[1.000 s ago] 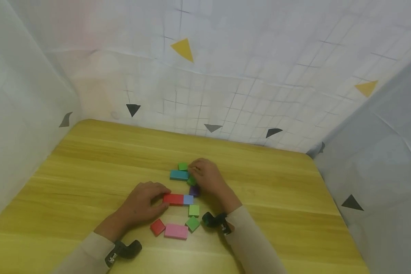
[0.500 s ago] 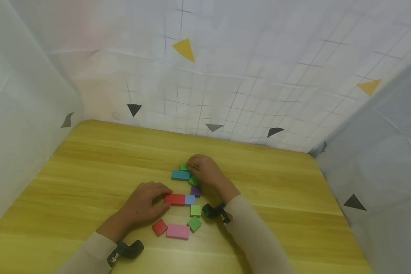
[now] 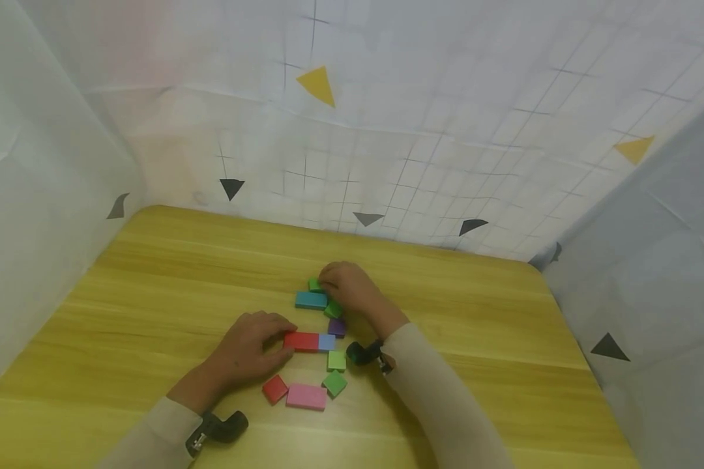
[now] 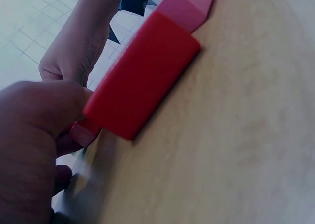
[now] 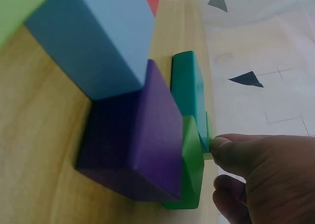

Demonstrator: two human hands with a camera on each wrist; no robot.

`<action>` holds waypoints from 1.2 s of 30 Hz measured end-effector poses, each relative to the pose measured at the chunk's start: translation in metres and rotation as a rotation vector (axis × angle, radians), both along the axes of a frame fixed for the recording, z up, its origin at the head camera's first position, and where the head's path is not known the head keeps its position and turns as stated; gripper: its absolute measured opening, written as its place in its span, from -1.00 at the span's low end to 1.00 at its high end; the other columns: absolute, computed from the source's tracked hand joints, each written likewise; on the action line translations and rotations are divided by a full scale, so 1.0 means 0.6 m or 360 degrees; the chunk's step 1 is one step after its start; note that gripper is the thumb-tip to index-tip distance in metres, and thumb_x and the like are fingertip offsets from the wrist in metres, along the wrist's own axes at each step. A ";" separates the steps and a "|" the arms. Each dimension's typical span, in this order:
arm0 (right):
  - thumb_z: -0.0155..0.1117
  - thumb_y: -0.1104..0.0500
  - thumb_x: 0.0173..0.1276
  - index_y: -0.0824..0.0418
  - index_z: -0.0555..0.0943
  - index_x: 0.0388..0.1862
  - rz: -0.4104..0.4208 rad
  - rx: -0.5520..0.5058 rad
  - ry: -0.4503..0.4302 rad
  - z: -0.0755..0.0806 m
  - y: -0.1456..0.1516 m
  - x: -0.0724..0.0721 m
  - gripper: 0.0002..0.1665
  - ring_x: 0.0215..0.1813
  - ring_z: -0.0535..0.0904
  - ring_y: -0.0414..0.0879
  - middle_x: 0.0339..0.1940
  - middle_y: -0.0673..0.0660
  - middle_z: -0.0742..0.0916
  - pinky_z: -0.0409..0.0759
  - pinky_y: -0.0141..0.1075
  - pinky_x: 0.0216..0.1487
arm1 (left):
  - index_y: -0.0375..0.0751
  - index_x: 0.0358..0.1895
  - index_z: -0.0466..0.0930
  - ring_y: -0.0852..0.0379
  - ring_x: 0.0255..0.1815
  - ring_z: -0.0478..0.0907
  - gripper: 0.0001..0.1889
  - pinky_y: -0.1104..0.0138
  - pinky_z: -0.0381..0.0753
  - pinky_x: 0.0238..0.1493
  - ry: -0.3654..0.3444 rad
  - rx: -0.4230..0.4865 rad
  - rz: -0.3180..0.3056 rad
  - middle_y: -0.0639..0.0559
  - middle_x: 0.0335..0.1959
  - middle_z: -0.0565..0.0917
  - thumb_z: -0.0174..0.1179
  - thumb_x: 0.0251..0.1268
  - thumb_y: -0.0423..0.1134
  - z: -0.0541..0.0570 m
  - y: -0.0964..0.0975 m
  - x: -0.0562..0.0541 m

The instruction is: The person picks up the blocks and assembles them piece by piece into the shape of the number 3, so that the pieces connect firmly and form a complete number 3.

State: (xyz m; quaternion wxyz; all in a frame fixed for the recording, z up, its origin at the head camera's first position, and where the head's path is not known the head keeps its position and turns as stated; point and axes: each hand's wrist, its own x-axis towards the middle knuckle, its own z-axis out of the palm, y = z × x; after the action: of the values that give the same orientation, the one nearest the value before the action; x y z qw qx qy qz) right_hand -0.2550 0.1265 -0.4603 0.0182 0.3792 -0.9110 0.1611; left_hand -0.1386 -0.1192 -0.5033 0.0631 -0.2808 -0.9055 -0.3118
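Note:
My left hand (image 3: 248, 348) grips the left end of the long red block (image 3: 302, 342) between thumb and fingers. A pale blue block (image 3: 326, 342) touches that block's right end. At the far end of the arrangement, my right hand (image 3: 352, 286) pinches a small green block (image 3: 314, 284), which the fingers partly cover. Just in front of it lies a teal block (image 3: 311, 300). Another green block (image 3: 332, 309) and a purple block (image 5: 133, 135) run down the right side, close under the right wrist.
Nearer the person lie a light green block (image 3: 337, 361), a turned green block (image 3: 334, 383), a pink block (image 3: 306, 397) and a tilted small red block (image 3: 276, 389). All lie on a wooden table (image 3: 475, 326). White sheets (image 3: 387, 98) surround its back and sides.
My right hand has shifted slightly away from the person and to the left along the far green block. The left hand stays at the red block; the view has drifted slightly.

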 end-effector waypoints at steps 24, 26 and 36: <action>0.17 0.28 0.46 0.19 0.74 -0.36 0.0051 0.0092 0.0061 0.015 -0.040 -0.013 -0.76 -0.06 0.68 -0.05 -0.18 0.06 0.78 0.60 -0.22 0.07 | 0.13 0.07 0.68 0.33 -0.04 0.51 -0.66 0.21 0.49 0.00 0.0026 -0.0001 0.0002 0.38 0.00 0.66 0.35 0.22 0.01 0.004 0.000 0.000; 0.16 0.30 0.45 0.19 0.71 -0.43 0.0076 0.0085 0.0055 0.019 -0.050 -0.015 -0.74 -0.11 0.67 -0.05 -0.22 0.05 0.77 0.60 -0.21 0.04 | 0.14 0.06 0.68 0.33 -0.04 0.51 -0.66 0.21 0.50 0.00 0.0025 0.0004 0.0007 0.38 0.00 0.66 0.35 0.21 0.00 0.004 -0.001 0.000; 0.20 0.31 0.42 0.20 0.73 -0.43 0.0068 0.0092 0.0033 0.025 -0.065 -0.016 -0.76 -0.14 0.68 -0.08 -0.25 0.05 0.78 0.61 -0.24 0.03 | 0.11 0.06 0.69 0.33 -0.04 0.52 -0.66 0.20 0.50 0.01 0.0021 0.0052 -0.0030 0.39 -0.01 0.66 0.36 0.21 -0.02 0.003 0.001 0.000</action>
State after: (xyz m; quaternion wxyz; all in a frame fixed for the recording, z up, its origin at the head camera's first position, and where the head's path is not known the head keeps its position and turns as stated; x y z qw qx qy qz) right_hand -0.2646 0.0877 -0.4454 0.0134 0.4005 -0.9068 0.1312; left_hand -0.1389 -0.1187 -0.5017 0.0706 -0.2903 -0.8971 -0.3254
